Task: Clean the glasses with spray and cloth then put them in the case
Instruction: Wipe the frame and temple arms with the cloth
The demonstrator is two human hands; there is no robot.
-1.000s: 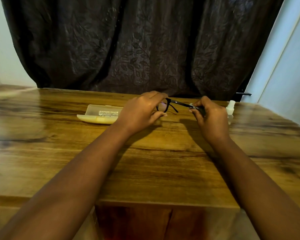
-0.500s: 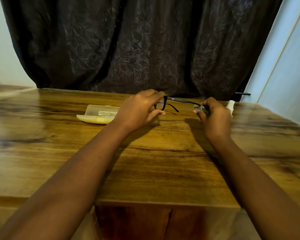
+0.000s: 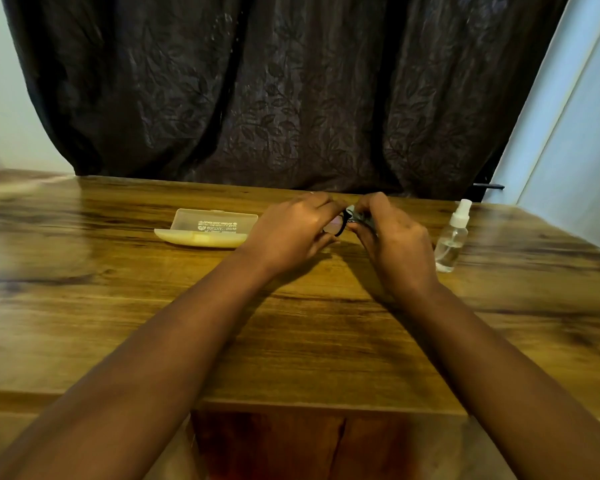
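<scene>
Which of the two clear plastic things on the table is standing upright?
The spray bottle, right of the right hand, stands upright with its white nozzle on top. The glasses case, left of the hands, lies flat.

Brown wood-grain table (image 3: 118,306), glossy top. Dark leaf-patterned curtain (image 3: 274,91) hung behind far edge. Pale wall (image 3: 0,98) seen at left; white panel (image 3: 582,140) at right.

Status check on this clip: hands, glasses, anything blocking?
Left hand grips glasses. Right hand pinches cloth on the frame. Case open at left, spray upright at right. Nothing blocking.
</scene>
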